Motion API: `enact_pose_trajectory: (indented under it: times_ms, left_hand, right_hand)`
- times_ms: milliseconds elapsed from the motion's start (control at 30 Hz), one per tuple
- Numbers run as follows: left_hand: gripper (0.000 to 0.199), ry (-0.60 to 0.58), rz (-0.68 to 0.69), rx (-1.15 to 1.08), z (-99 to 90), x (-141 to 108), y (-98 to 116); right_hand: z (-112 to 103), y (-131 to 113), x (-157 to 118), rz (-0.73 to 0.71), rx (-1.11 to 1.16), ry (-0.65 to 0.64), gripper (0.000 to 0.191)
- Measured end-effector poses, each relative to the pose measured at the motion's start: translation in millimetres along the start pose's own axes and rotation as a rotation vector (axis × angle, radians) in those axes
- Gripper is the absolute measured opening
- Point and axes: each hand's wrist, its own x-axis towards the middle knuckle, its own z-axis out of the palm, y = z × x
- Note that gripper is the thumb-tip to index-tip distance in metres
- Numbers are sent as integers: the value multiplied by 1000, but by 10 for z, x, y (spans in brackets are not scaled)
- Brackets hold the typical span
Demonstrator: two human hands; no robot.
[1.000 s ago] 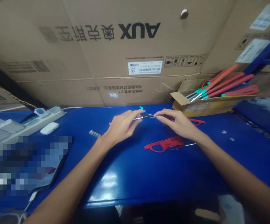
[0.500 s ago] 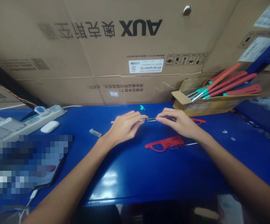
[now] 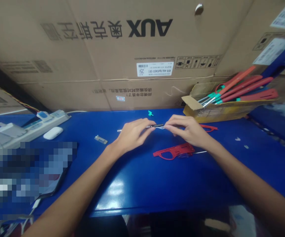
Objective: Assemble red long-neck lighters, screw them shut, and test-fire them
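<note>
Above the middle of the blue table, my left hand is closed around a thin metal tube, whose end sticks out to the left behind the hand. A dark section of it shows between my hands. Just under that runs a thin white wire, with my right hand pinching at its right end. What else lies inside the right fingers is hidden. In front of my hands lies a red plastic handle shell, with a clear purplish piece and a thin metal shaft against it.
Behind my hands is a small green plastic piece; a clear plastic part lies left. Another red shell is partly behind my right hand. An open carton holds several red lighters. A power strip and white case stand left.
More of the white wire shows below the dark section, and the right fingertips sit apart from that section's end. The tube's left end shows a little more. The table items stay put.
</note>
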Motion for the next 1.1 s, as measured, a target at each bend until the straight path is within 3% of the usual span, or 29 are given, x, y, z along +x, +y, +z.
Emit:
enact_pose_trajectory:
  times_ms: [400,600,900,1100]
  left_hand:
    - [24,-44,-78,-49,-4,-8,34]
    - [38,16,-2,131,48,0,54]
    - [29,78,18,191,72,-13,52]
    - [27,113,-1,197,44,-6,50]
  right_hand:
    - [18,24,-13,-19,-65,11,27]
    - [82,10,-15,-41,-86,27,26]
    - [123,25,-34,-90,-95,-4,29]
    - [93,42,-21,-129,-123,81,24]
